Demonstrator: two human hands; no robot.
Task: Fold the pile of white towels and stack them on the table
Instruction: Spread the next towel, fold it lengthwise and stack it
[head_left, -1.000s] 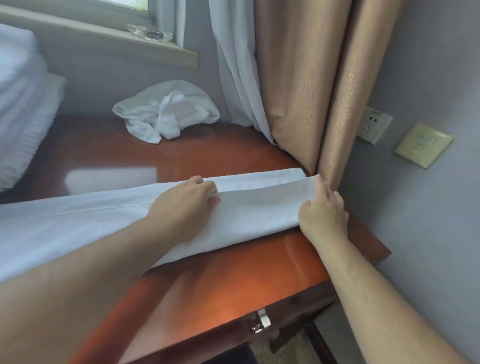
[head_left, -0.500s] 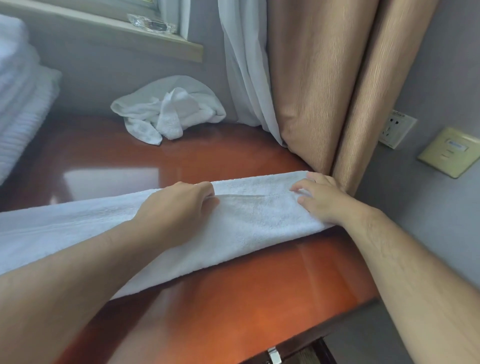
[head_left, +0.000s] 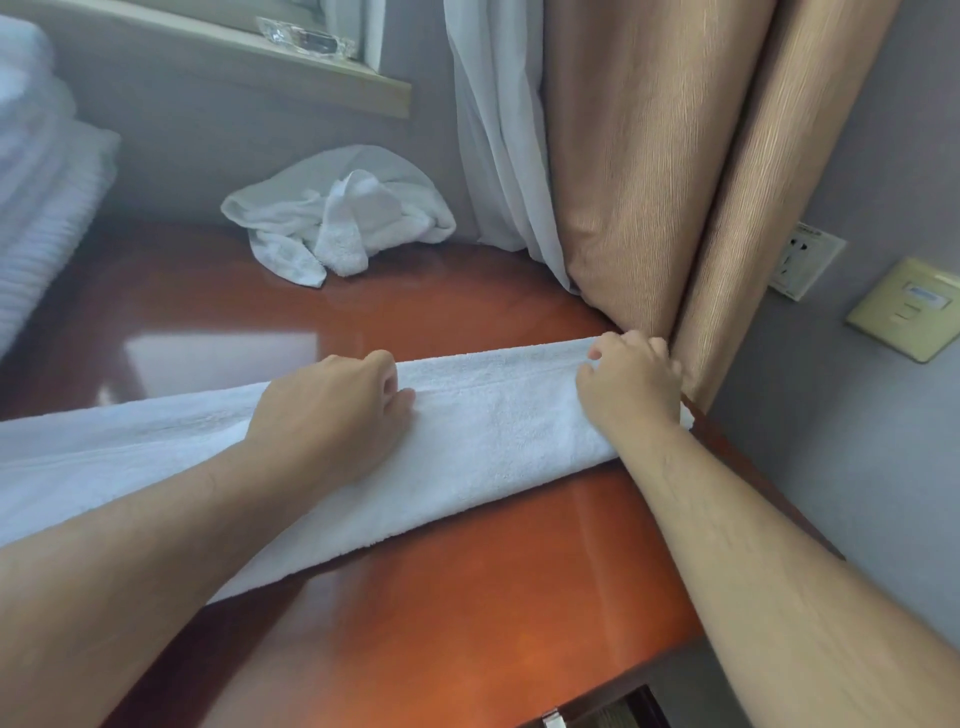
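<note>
A long white towel (head_left: 493, 431), folded lengthwise into a strip, lies across the glossy reddish-brown table (head_left: 467, 597). My left hand (head_left: 332, 415) rests on its middle with fingers curled on the far edge. My right hand (head_left: 631, 382) pinches the far edge at the towel's right end, by the curtain. A crumpled white towel (head_left: 337, 218) lies at the back of the table. A stack of folded white towels (head_left: 36, 208) stands at the far left.
Tan curtains (head_left: 665, 171) and a white sheer curtain (head_left: 498, 135) hang at the table's back right corner. A glass dish (head_left: 306, 36) sits on the windowsill. A wall socket (head_left: 802, 260) and a switch plate (head_left: 906, 309) are on the right wall.
My right hand moved from the towel's near right corner up to its far edge, bringing the layer over. The left hand stayed on the middle.
</note>
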